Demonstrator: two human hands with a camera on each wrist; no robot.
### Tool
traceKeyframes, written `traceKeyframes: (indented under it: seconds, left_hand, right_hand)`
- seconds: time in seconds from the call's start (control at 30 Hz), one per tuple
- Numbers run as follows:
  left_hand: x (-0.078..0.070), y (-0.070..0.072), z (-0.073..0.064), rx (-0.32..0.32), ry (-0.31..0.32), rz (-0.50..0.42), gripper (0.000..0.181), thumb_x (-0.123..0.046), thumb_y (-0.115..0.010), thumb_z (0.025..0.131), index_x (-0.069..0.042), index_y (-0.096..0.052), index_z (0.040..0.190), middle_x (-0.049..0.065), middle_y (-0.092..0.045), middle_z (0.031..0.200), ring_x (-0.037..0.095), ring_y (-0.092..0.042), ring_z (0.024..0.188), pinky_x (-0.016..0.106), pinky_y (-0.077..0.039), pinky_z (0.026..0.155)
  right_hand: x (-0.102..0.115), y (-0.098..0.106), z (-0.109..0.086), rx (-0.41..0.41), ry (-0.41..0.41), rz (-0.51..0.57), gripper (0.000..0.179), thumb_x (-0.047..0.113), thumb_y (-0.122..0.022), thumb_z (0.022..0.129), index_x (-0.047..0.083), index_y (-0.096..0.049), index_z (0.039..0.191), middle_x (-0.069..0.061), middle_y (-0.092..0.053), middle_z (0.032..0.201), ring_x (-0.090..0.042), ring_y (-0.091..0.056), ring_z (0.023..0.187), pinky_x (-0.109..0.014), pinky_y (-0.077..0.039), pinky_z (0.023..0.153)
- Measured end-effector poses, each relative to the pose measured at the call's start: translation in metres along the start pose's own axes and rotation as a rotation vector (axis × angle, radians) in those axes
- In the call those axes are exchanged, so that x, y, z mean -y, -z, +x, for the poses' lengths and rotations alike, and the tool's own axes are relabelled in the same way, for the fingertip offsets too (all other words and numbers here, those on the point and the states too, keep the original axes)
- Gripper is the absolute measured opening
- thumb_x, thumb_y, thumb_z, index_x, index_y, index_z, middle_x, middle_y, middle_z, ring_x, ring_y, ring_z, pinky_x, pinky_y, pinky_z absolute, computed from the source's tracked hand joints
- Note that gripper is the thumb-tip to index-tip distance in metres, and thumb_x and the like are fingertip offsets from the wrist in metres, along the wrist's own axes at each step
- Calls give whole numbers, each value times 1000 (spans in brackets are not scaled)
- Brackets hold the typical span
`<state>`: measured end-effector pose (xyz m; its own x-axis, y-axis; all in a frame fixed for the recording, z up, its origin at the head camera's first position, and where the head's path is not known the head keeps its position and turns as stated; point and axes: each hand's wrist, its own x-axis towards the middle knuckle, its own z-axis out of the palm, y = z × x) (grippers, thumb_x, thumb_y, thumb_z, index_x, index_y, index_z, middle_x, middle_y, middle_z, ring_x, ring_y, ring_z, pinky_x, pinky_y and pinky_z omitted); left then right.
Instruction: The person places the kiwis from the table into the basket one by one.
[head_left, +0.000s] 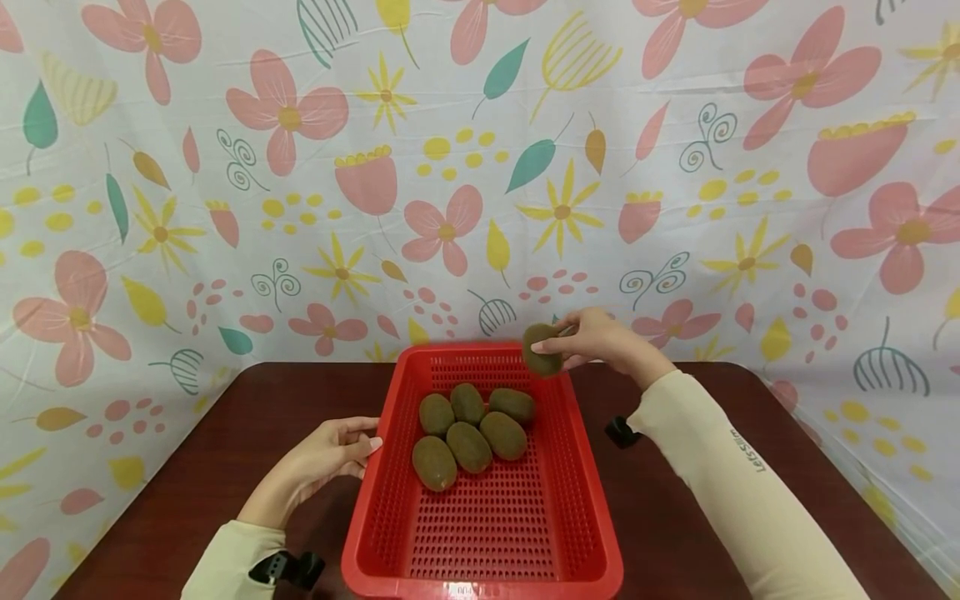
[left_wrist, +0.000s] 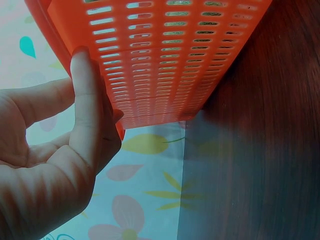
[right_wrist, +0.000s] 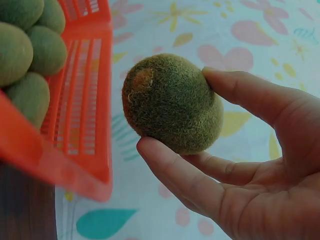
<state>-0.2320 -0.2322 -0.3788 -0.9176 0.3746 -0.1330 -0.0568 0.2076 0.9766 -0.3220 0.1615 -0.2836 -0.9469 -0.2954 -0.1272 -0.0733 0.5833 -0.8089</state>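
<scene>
My right hand (head_left: 600,342) holds a brown, fuzzy kiwi (head_left: 542,350) between thumb and fingers, raised over the far right corner of a red plastic basket (head_left: 592,500). In the right wrist view the held kiwi (right_wrist: 172,102) shows beside the basket's rim, its stem end facing the camera. Several more kiwis (head_left: 468,447) lie bunched in the far left half of the basket. At the basket's left side, my left hand (head_left: 326,458) grips the rim, thumb near its top edge and fingers against the slotted outer wall (left_wrist: 170,65).
The basket stands on a dark reddish-brown table (head_left: 292,400). Behind the table hangs a white cloth (head_left: 450,108) printed with pink flowers and leaves. Small black devices (head_left: 288,569) are strapped at both wrists, over light sleeves.
</scene>
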Motion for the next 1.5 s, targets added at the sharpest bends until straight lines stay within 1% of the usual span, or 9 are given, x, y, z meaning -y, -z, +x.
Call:
traceKeyframes:
  seconds: [0.2,0.43,0.5,0.67,0.73,0.97,1.17,1.37,1.5]
  left_hand:
    - [0,0,0,10,-1,-8,59,-16,-58,97,11,-32,143,16,-61,100,22,-63,78,35,-57,72]
    - [0,0,1,13,2,-12,60,-15,-58,98,11,-30,144,16,-61,102,22,-63,78,35,-57,73]
    - [0,0,1,14,1,-10,60,-16,-58,98,11,-30,144,17,-61,102,22,-63,79,35,-56,73]
    - [0,0,1,17,-3,-4,60,-16,-58,98,12,-30,144,17,-61,102,23,-64,79,36,-57,73]
    - [0,0,1,17,-3,-3,60,-16,-58,98,12,-30,144,16,-61,102,23,-64,79,36,-57,74]
    - [0,0,0,17,2,-2,60,-17,-57,98,12,-30,143,16,-61,103,24,-64,80,36,-56,74]
    - [1,0,0,15,0,-3,60,-16,-57,98,13,-30,143,16,-61,104,24,-64,81,37,-56,74]
    - [1,0,0,11,-4,2,61,-16,-58,97,13,-30,143,16,-61,103,24,-64,80,36,-56,74]
    - [0,0,1,11,-5,5,61,-17,-58,97,13,-30,143,16,-61,102,24,-64,80,36,-57,74]
  right_hand:
    - [12,-18,4,38,39,-16,75,35,-76,82,-8,-45,134,-22,-60,120,-22,-70,83,-43,-54,85]
    - [22,-40,6,63,49,4,72,33,-79,80,-8,-48,131,-22,-58,123,-22,-70,81,-38,-56,78]
    - [23,-46,8,74,55,-17,72,32,-79,80,-8,-48,132,-21,-59,120,-22,-70,79,-37,-56,78]
    - [28,-62,10,112,68,-52,69,31,-79,80,-8,-50,130,-16,-60,102,-23,-70,76,-36,-57,76]
    - [31,-68,9,134,73,-54,67,29,-80,80,-7,-51,129,-16,-60,99,-24,-70,76,-36,-56,77]
    - [40,-91,7,213,127,-87,61,25,-80,80,-7,-54,126,-15,-59,107,-24,-69,74,-36,-57,74]
    - [43,-111,4,284,152,-95,58,22,-81,79,-7,-56,122,-14,-58,109,-20,-68,73,-38,-57,73]
    - [43,-128,2,361,174,-79,54,19,-80,79,-8,-55,119,-14,-60,89,-22,-68,71,-40,-57,73]
    - [44,-135,0,385,181,-101,57,20,-80,79,-7,-54,121,-16,-60,79,-23,-68,70,-37,-58,71]
